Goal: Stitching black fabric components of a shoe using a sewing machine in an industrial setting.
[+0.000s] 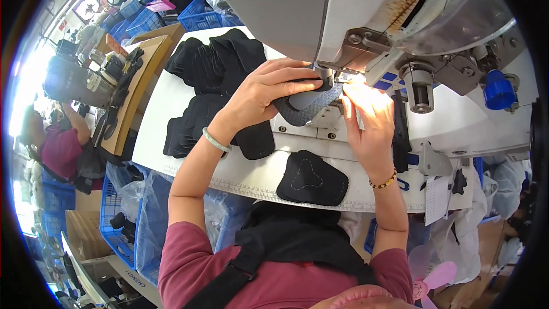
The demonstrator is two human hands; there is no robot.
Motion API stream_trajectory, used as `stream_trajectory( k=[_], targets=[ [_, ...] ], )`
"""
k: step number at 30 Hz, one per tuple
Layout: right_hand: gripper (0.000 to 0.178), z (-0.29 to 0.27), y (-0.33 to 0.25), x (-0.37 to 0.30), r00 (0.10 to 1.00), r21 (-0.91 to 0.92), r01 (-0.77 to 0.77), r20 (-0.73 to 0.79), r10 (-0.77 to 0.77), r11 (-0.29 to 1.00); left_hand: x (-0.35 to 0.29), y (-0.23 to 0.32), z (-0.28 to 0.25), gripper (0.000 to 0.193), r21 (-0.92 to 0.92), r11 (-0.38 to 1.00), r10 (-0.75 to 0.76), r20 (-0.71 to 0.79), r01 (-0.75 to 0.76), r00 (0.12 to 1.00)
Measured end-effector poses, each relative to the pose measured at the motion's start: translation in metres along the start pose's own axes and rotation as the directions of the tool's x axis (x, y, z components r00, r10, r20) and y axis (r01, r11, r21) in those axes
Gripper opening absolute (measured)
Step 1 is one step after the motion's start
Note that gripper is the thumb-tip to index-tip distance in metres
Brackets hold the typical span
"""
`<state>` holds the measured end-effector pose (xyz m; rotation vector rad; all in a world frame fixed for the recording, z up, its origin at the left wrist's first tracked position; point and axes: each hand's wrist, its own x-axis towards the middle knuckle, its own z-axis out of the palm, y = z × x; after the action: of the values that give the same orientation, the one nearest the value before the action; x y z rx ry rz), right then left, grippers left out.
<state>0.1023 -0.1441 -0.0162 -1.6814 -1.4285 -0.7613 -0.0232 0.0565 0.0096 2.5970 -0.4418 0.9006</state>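
Grey fabric piece lies under the sewing machine head. We press our left hand flat on it, fingers together; right hand fingers pinch its edge beside the needle. Black stitched piece sits on the surface below the machine.

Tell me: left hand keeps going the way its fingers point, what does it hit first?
Likely the sewing machine's presser foot: the left hand lies flat on the grey fabric piece, fingertips almost at it. Depth is unclear.

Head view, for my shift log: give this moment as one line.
left hand: pressing grey fabric piece | right hand: guiding its edge | at: sewing machine needle | nearby: black stitched piece, black pile
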Motion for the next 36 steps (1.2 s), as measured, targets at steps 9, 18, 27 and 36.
stream_trajectory(
  k=[9, 18, 27, 36],
  targets=[
    [0.033, 0.009, -0.016, -0.013, 0.976, -0.058, 0.182, -0.109, -0.188, 0.982, -0.003, 0.023, 0.002, 0.075, 0.082, 0.996, -0.039, 0.007, 0.038, 0.999],
    [0.024, 0.000, -0.015, -0.013, 0.947, 0.005, 0.321, 0.003, -0.321, 0.947, -0.006, 0.051, 0.015, 0.049, 0.323, 0.945, -0.035, -0.038, 0.045, 0.999],
    [0.021, -0.026, 0.016, -0.001, 0.950, 0.225, 0.286, 0.062, -0.307, 0.931, -0.002, 0.071, 0.031, 0.040, 0.327, 0.945, 0.038, -0.157, 0.016, 0.987],
    [0.025, -0.024, 0.020, -0.004, 0.951, 0.203, 0.277, 0.080, -0.298, 0.939, -0.003, 0.064, 0.033, 0.039, 0.382, 0.924, 0.096, -0.160, -0.028, 0.982]
  ],
)
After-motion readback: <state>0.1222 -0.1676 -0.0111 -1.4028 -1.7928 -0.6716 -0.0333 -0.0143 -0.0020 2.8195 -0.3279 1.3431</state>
